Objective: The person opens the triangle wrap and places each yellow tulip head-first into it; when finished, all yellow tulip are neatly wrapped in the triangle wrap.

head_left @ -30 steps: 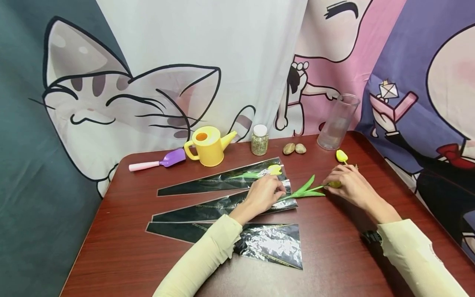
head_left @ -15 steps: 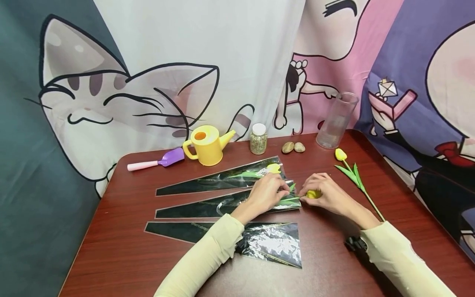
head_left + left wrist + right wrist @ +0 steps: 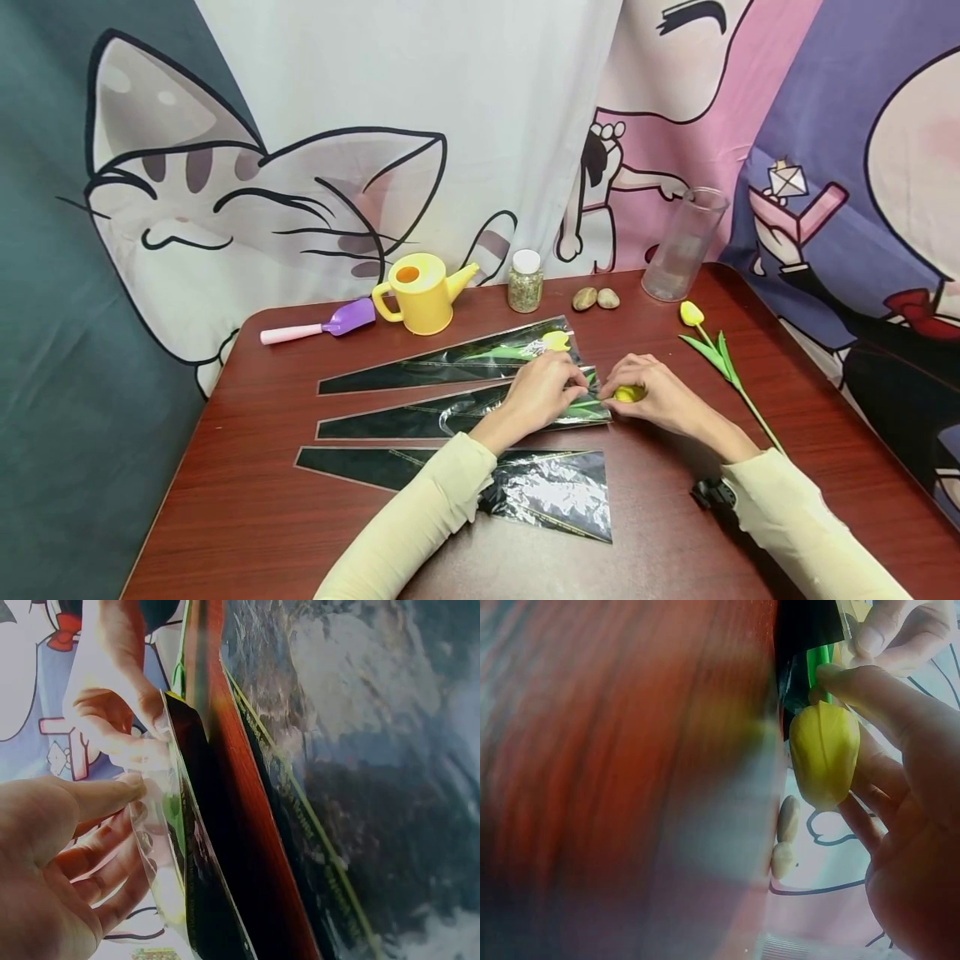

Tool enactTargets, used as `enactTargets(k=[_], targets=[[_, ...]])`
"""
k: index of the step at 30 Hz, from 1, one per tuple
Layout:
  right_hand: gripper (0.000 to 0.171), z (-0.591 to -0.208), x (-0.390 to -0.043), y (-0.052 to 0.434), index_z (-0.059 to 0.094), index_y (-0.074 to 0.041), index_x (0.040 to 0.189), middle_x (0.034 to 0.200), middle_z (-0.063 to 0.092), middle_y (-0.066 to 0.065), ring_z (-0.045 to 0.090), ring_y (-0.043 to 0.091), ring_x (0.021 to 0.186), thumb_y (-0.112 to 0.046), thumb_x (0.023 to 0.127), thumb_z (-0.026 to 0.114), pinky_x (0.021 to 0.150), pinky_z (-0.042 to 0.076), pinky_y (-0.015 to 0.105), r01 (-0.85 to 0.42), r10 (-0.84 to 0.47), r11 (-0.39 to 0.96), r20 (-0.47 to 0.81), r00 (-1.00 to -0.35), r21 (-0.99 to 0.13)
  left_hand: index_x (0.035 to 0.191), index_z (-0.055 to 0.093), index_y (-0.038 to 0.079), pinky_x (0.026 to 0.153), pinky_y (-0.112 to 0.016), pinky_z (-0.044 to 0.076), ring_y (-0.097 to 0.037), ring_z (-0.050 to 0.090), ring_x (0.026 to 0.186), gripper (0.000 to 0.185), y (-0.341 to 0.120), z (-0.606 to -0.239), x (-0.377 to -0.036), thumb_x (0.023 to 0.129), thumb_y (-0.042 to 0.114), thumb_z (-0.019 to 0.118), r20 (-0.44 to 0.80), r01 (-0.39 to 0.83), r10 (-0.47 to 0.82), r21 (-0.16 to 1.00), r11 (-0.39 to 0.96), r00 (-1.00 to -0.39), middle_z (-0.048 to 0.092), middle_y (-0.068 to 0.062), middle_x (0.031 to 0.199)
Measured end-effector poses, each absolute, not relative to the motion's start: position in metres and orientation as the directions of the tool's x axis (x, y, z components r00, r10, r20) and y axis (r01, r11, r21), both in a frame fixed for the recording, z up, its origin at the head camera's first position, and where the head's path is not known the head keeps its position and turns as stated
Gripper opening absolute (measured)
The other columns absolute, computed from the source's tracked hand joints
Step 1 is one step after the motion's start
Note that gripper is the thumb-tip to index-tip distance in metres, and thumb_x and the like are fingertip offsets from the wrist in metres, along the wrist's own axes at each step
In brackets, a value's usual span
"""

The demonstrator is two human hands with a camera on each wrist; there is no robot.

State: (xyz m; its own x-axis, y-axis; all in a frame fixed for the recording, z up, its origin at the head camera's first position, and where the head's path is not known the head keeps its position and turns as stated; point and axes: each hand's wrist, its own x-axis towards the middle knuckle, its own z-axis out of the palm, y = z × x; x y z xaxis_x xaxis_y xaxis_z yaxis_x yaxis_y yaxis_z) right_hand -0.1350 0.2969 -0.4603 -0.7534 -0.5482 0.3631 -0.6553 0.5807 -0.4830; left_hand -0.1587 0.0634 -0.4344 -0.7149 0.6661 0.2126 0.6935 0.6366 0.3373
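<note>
My left hand pinches the wide open end of the middle cellophane sleeve, thumb on the clear film. My right hand grips a yellow tulip by its bud, right at the sleeve's mouth. The green stem and leaves lie inside the sleeve. In the right wrist view the bud rests against my curled fingers. The far sleeve holds another yellow tulip. A third sleeve, with nothing in it, lies nearest me, partly under my left forearm.
A loose yellow tulip lies on the dark red table right of my hands. Along the back stand a purple scoop, a yellow watering can, a small jar, two stones and a clear vase.
My right hand has moved left with the tulip, sliding its stem and leaves into the middle sleeve. The left hand stayed at the sleeve's mouth.
</note>
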Motion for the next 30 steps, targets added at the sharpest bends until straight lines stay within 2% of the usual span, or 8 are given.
enactTargets(k=[6,11,15,21,30], targets=[[0.025,-0.459,-0.134,0.296,0.077,-0.025,0.090,0.091,0.064,-0.013,0.056,0.009,0.092,-0.006,0.076,0.083,0.083,0.037,0.036,-0.646,-0.548,0.592,0.347,-0.761,-0.482,0.094,0.078,0.026,0.077,-0.023,0.048,-0.008,0.057,0.092,0.008,0.064,-0.434,-0.158,0.090,0.031,0.072,0.215,0.700,0.672,0.337,0.630,-0.709,0.062,0.011,0.095],[0.024,-0.454,-0.133,0.303,0.077,-0.023,0.095,0.093,0.067,-0.013,0.057,0.007,0.091,-0.007,0.078,0.083,0.079,0.043,0.027,-0.650,-0.543,0.577,0.361,-0.758,-0.496,0.093,0.078,0.026,0.077,-0.023,0.048,-0.008,0.057,0.094,0.007,0.063,-0.434,-0.158,0.090,0.031,0.073,0.227,0.698,0.665,0.334,0.633,-0.712,0.063,0.012,0.094],[0.023,-0.448,-0.130,0.317,0.077,-0.018,0.098,0.093,0.069,-0.013,0.061,0.005,0.090,-0.008,0.078,0.083,0.077,0.047,0.023,-0.603,-0.476,0.576,0.373,-0.796,-0.552,0.092,0.078,0.026,0.076,-0.023,0.048,-0.008,0.056,0.093,0.007,0.063,-0.434,-0.158,0.090,0.031,0.073,0.229,0.694,0.660,0.339,0.635,-0.716,0.062,0.013,0.093],[0.025,-0.450,-0.121,0.338,0.074,-0.017,0.102,0.095,0.070,-0.009,0.065,0.011,0.087,-0.011,0.079,0.083,0.078,0.049,0.021,-0.488,-0.430,0.609,0.257,-0.865,-0.626,0.093,0.078,0.026,0.076,-0.023,0.048,-0.008,0.056,0.091,0.007,0.063,-0.436,-0.157,0.089,0.030,0.074,0.231,0.691,0.657,0.355,0.630,-0.718,0.062,0.012,0.092],[0.030,-0.456,-0.117,0.347,0.072,-0.019,0.103,0.093,0.069,-0.008,0.065,0.015,0.082,-0.016,0.076,0.086,0.072,0.052,0.025,-0.432,-0.428,0.624,0.178,-0.886,-0.651,0.093,0.078,0.026,0.075,-0.023,0.048,-0.007,0.056,0.091,0.008,0.063,-0.435,-0.157,0.090,0.031,0.073,0.228,0.689,0.656,0.355,0.632,-0.719,0.061,0.012,0.092]])
